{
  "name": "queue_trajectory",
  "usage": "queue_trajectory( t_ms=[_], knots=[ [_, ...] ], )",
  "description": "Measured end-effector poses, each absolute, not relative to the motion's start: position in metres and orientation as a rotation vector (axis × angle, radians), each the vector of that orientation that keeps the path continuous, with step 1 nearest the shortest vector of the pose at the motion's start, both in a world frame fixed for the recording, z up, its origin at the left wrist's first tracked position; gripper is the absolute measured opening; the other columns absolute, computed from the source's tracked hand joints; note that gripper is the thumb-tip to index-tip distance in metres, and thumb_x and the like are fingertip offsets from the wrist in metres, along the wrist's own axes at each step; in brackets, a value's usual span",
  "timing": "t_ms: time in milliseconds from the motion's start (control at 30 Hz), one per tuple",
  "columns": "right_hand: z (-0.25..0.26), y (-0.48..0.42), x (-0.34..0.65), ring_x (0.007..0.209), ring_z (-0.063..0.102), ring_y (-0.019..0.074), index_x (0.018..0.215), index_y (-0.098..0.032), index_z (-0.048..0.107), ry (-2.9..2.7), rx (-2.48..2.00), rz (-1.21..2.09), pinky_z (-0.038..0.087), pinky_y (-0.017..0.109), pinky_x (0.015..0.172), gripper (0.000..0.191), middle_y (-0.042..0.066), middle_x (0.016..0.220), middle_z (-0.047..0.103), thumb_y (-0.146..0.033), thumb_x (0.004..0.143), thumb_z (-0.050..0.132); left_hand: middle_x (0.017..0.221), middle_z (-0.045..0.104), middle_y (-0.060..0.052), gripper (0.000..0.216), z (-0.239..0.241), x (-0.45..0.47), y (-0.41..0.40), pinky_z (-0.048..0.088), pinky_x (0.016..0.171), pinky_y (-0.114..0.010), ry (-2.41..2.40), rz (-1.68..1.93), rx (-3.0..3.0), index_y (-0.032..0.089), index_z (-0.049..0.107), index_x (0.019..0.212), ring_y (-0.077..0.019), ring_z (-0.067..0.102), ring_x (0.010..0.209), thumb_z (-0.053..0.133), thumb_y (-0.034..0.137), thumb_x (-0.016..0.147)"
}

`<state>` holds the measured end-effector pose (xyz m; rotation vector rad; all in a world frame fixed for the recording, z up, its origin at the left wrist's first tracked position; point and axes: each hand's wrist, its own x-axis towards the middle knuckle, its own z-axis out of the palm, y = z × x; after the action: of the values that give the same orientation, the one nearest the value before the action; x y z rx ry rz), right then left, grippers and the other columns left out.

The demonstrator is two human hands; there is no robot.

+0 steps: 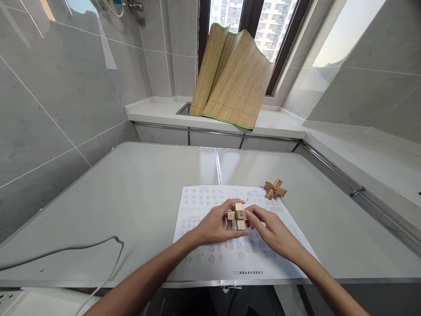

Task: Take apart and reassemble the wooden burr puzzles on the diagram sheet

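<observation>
Above the printed sheet (230, 259), the left hand (215, 226) and right hand (272, 232) are both pinching a wooden cross puzzle (237, 215), fingers curled around it. A second wooden puzzle (275, 189) is lying just beyond the sheet's far right corner.

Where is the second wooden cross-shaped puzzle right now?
The darker wooden cross-shaped puzzle lies untouched on the grey table, at the far right corner of the printed instruction sheet, beyond the right hand.
</observation>
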<state>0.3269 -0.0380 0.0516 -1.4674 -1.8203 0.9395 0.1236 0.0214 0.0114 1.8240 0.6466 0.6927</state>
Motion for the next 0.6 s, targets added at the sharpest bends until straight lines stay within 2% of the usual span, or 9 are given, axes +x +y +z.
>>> queue_trajectory(
  t_ms=[200,300,400,467,600],
  knots=[
    [0.037,-0.039,0.33,0.071,0.06,0.0196,0.082,-0.024,0.057,-1.705,-1.478,1.104,0.048,0.033,0.074,0.046,-0.001,0.072,0.064,-0.059,0.106,0.038,0.092,0.062,0.003,0.07,0.01,0.124,0.022,0.044,0.06,-0.023,0.621,0.662,1.828,0.031,0.049,0.143,-0.01,0.049,0.064,0.081,0.035,0.081],
    [0.029,-0.038,0.337,0.07,0.06,0.0195,0.082,-0.024,0.058,-1.633,-1.458,1.136,0.049,0.033,0.073,0.048,-0.001,0.072,0.064,-0.063,0.103,0.041,0.104,0.063,0.0,0.084,0.009,0.124,0.023,0.045,0.061,-0.024,0.673,0.616,1.817,0.032,0.04,0.15,-0.0086,0.053,0.062,0.084,0.036,0.078],
    [0.022,-0.035,0.354,0.067,0.06,0.0198,0.079,-0.023,0.059,-1.545,-1.537,1.085,0.05,0.032,0.071,0.053,0.0,0.07,0.064,-0.068,0.1,0.042,0.101,0.064,0.001,0.093,0.009,0.124,0.024,0.045,0.06,-0.025,0.75,0.562,1.794,0.03,0.029,0.156,-0.0081,0.054,0.056,0.082,0.044,0.08],
    [0.017,-0.034,0.371,0.065,0.06,0.0201,0.074,-0.023,0.059,-1.492,-1.683,0.945,0.049,0.032,0.069,0.055,0.0,0.067,0.064,-0.07,0.098,0.043,0.095,0.065,0.002,0.087,0.009,0.123,0.024,0.045,0.06,-0.025,0.773,0.55,1.791,0.029,0.026,0.156,-0.009,0.055,0.056,0.075,0.045,0.087],
    [0.005,-0.032,0.41,0.064,0.063,0.0222,0.071,-0.024,0.062,-1.442,-1.993,0.651,0.043,0.031,0.062,0.056,0.003,0.065,0.07,-0.069,0.097,0.042,0.096,0.069,0.0,0.069,0.008,0.123,0.024,0.046,0.06,-0.025,0.79,0.567,1.852,0.027,0.034,0.152,-0.0101,0.054,0.057,0.066,0.043,0.094]
  ],
)
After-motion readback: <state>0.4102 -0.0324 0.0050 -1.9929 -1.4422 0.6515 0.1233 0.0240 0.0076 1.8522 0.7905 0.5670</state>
